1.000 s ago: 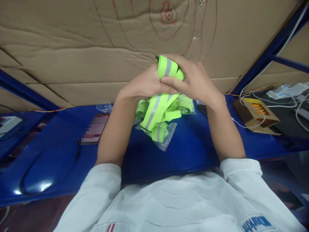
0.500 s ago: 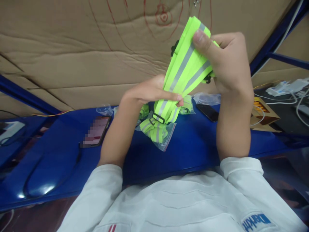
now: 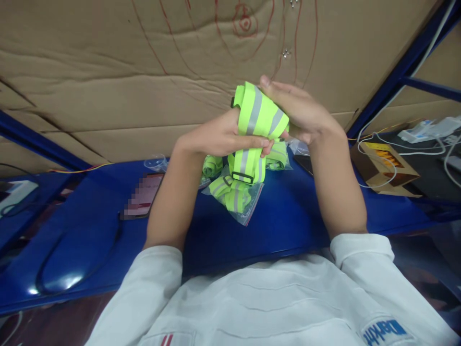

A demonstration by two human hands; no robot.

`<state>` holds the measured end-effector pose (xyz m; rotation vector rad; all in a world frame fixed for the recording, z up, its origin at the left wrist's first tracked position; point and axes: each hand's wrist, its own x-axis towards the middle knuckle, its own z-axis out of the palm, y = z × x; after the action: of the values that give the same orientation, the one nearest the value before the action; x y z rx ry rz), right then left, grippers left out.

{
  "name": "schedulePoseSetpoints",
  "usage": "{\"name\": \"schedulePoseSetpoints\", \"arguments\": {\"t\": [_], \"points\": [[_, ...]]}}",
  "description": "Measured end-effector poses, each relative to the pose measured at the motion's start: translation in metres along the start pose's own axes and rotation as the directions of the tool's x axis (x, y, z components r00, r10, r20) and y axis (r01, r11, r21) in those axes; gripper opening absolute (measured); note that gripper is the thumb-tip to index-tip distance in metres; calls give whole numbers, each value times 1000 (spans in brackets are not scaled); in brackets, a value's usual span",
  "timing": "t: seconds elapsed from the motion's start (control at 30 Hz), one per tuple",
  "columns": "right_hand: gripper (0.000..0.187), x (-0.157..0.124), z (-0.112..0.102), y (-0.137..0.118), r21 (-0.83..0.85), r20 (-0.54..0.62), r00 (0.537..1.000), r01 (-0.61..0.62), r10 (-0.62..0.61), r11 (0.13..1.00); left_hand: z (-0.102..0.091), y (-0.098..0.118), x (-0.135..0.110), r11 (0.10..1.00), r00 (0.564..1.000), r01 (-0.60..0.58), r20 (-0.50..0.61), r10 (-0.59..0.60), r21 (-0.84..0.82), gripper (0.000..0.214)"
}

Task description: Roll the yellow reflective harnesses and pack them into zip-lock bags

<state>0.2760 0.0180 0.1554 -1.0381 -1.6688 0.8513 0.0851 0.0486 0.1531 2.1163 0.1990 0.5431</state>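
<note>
A neon yellow-green reflective strap (image 3: 257,108) with grey stripes is folded into a bundle above the blue table. My left hand (image 3: 237,134) is closed on its middle, thumb across the front. My right hand (image 3: 300,108) wraps the bundle's right side; its thumb extends along the upper edge, and some fingers are hidden behind the strap. A black slide buckle (image 3: 242,178) sits at the strap's lower end. Just below, a similar strap lies in a clear zip bag (image 3: 254,204). More bagged straps, one on the left (image 3: 212,166) and one on the right (image 3: 277,156), lie behind my hands.
On the blue table (image 3: 90,240), a phone (image 3: 144,194) with a cable lies left. A dark phone (image 3: 304,163) is partly hidden by my right forearm. An open cardboard box (image 3: 389,168) and white cables stand right. A cardboard wall (image 3: 108,72) closes the back.
The strap's long upper part has been folded down into a shorter bundle. My right hand has moved down and left, close to my left hand, which stays nearly in place.
</note>
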Motion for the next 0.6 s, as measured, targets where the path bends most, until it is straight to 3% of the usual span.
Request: {"name": "schedulePoseSetpoints", "arguments": {"t": [0.1, 0.23, 0.37, 0.43, 0.6], "points": [[71, 0, -8, 2, 61, 237, 970, -76, 60, 995, 0, 4, -1, 1000, 1000, 20, -1, -20, -7, 43], [72, -2, -10, 2, 63, 316, 943, -130, 104, 990, 0, 6, -2, 997, 996, 73, -53, -74, -23, 44], [68, -5, -1, 1, 113, 295, 950, -143, 104, 983, -4, -1, -2, 985, 989, -126, 92, 115, 122, 36], [65, -5, 3, 1, 138, 265, 960, -133, 93, 982, -6, -5, -2, 966, 976, -207, 97, 193, 156, 32], [58, -1, -6, -1, 166, 197, 980, -36, 3, 986, -6, -6, -2, 985, 988, -144, 64, 138, 96, 36]]}}
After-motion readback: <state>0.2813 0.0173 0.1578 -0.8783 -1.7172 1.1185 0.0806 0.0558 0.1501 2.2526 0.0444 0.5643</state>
